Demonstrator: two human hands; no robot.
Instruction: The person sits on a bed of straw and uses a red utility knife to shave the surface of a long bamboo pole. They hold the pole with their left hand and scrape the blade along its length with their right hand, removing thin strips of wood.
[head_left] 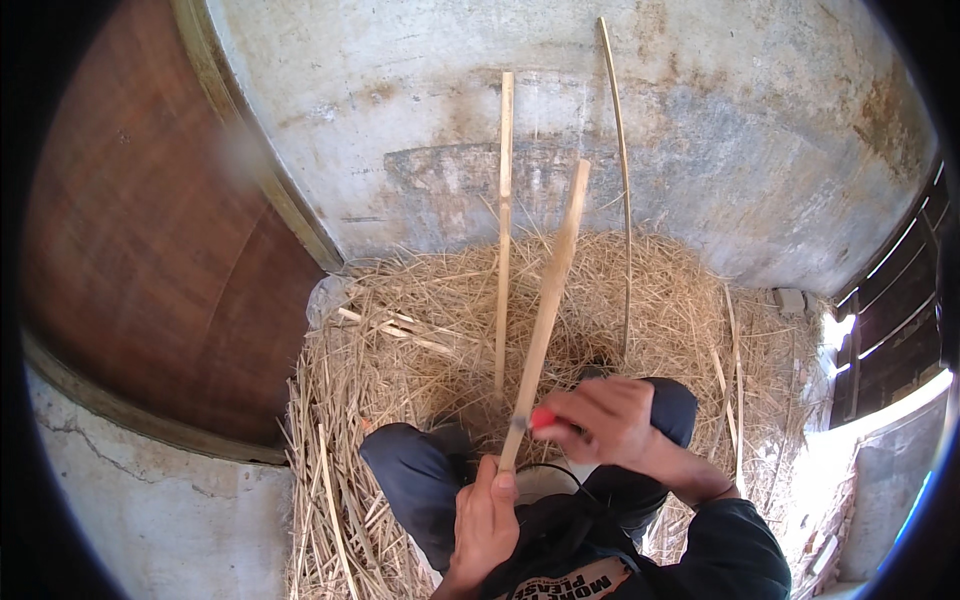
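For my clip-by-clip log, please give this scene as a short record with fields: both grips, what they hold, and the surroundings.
Left grip: closed around the strip's near end
Right grip: closed on a red tool, blurred, type unclear
Workpiece: long pale strip, pointing away from the person
Behind: wider stick and thin stick, apparently leaning on the grey wall
Ground: loose straw
Left side: brown panel

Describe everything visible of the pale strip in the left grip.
The strip is long, nearly straight and pale tan, apparently wood or bamboo, with a dark band near its lower end. The left grip clasps that end; the free end, leaning right, shows against the wall. The right grip holds a red object beside it; blur hides whether they touch.
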